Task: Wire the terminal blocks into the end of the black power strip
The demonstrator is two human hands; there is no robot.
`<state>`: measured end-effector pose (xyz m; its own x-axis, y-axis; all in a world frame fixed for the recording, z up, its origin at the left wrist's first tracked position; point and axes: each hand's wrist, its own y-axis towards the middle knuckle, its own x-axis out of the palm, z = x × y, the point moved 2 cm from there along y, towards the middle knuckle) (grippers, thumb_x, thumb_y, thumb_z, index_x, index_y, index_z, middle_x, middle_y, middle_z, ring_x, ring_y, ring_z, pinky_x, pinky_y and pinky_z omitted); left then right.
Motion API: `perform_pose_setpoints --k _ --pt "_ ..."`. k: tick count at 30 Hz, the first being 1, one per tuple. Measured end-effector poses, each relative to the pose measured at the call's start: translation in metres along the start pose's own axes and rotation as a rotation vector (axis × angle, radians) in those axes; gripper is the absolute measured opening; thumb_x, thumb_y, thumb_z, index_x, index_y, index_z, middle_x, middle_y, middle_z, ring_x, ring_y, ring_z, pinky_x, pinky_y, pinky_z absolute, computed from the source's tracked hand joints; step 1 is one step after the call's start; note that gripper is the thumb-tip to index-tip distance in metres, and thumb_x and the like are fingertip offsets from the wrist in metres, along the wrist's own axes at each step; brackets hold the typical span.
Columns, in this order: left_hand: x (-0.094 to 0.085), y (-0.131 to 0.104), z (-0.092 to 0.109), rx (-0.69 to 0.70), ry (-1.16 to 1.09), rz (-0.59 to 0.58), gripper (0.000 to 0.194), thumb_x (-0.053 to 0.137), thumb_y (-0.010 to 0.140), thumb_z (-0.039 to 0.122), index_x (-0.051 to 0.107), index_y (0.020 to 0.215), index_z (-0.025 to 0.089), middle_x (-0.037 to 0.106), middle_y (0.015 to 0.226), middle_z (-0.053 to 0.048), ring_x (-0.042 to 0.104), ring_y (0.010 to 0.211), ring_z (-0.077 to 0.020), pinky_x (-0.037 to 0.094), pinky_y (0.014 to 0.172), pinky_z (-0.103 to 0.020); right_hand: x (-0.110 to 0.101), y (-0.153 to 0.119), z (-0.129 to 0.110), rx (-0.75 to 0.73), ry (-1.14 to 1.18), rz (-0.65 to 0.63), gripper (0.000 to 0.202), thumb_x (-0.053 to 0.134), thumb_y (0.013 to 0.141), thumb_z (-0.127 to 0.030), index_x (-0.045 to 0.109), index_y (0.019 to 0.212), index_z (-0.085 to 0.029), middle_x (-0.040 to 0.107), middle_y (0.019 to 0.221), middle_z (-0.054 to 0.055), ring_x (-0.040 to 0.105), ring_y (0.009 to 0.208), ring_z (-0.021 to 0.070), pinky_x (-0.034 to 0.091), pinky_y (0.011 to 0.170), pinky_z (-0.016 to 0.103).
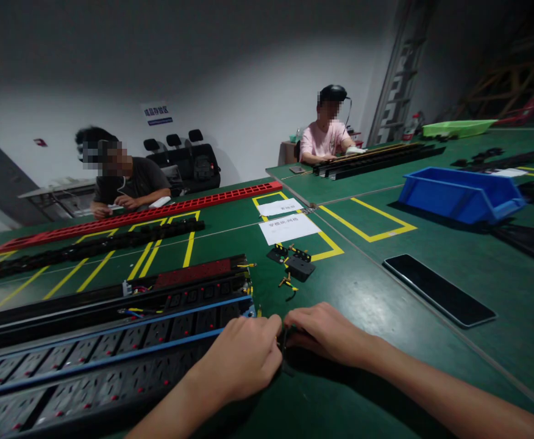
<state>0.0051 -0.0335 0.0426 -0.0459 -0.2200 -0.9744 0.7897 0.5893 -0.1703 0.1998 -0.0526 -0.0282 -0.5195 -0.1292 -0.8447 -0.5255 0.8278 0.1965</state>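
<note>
Close together at the right end of the nearest black power strip [106, 378], my left hand [249, 350] and my right hand [324, 329] have their fingers closed. A small thin black piece [284, 347] shows between the fingertips, and my right hand pinches it. What my left fingers hold is hidden behind the knuckles. Beside this strip lies a blue-edged power strip [157, 334] with red-dotted sockets. Farther back, an opened strip with a dark red section [194, 273] has loose wires at its end. Black end caps [300, 266] and short yellow-green wires [288, 283] lie beyond my hands.
A phone [438, 289] lies to the right, with a blue bin [461, 194] behind it. White paper labels [289, 228] lie mid-table. A long red slotted rail [157, 213] crosses the back left. Two people [130, 183] sit across the green table.
</note>
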Motion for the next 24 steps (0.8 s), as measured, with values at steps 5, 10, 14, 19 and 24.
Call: perform_pose_setpoints --k 5,10,14,19,24 --pt "-0.011 -0.006 0.003 0.009 -0.052 -0.011 0.014 0.042 0.099 0.019 0.056 0.098 0.020 0.067 0.099 -0.006 0.065 0.088 -0.0224 0.048 0.078 -0.035 0.001 0.000 0.001 0.007 0.007 -0.004 0.004 0.065 0.098 -0.026 0.064 0.099 -0.022 0.074 0.091 -0.001 0.068 0.078 0.0161 0.036 0.064 0.026" --pt "-0.021 -0.013 0.011 -0.056 -0.049 0.037 0.019 0.057 0.097 0.037 0.061 0.105 0.021 0.065 0.110 -0.006 0.061 0.103 -0.0265 0.048 0.079 -0.037 0.003 0.002 0.003 0.003 0.019 0.001 0.007 0.068 0.097 -0.028 0.064 0.097 -0.022 0.073 0.088 -0.001 0.068 0.076 0.0160 0.037 0.063 0.025" --pt "-0.017 -0.016 0.015 -0.105 -0.006 0.036 0.026 0.064 0.093 0.044 0.062 0.107 0.022 0.067 0.111 -0.006 0.062 0.104 -0.0300 0.049 0.078 -0.041 0.004 0.003 0.005 -0.009 0.020 0.009 0.008 0.068 0.098 -0.028 0.064 0.098 -0.022 0.073 0.089 -0.001 0.069 0.079 0.0165 0.038 0.064 0.025" --pt "-0.013 -0.014 0.014 -0.161 0.007 0.030 0.019 0.063 0.092 0.037 0.062 0.105 0.023 0.071 0.103 -0.004 0.066 0.097 -0.0294 0.049 0.076 -0.040 0.005 0.002 0.005 -0.014 0.057 0.008 0.005 0.067 0.099 -0.027 0.065 0.101 -0.022 0.074 0.094 0.000 0.070 0.082 0.0165 0.041 0.067 0.025" --pt "-0.013 -0.013 0.013 -0.176 0.015 0.023 0.021 0.065 0.091 0.038 0.062 0.105 0.023 0.072 0.100 -0.004 0.068 0.096 -0.0301 0.049 0.074 -0.039 0.004 0.001 0.005 -0.022 0.069 0.022 0.004 0.066 0.099 -0.025 0.065 0.101 -0.022 0.074 0.092 0.000 0.070 0.080 0.0163 0.041 0.066 0.025"
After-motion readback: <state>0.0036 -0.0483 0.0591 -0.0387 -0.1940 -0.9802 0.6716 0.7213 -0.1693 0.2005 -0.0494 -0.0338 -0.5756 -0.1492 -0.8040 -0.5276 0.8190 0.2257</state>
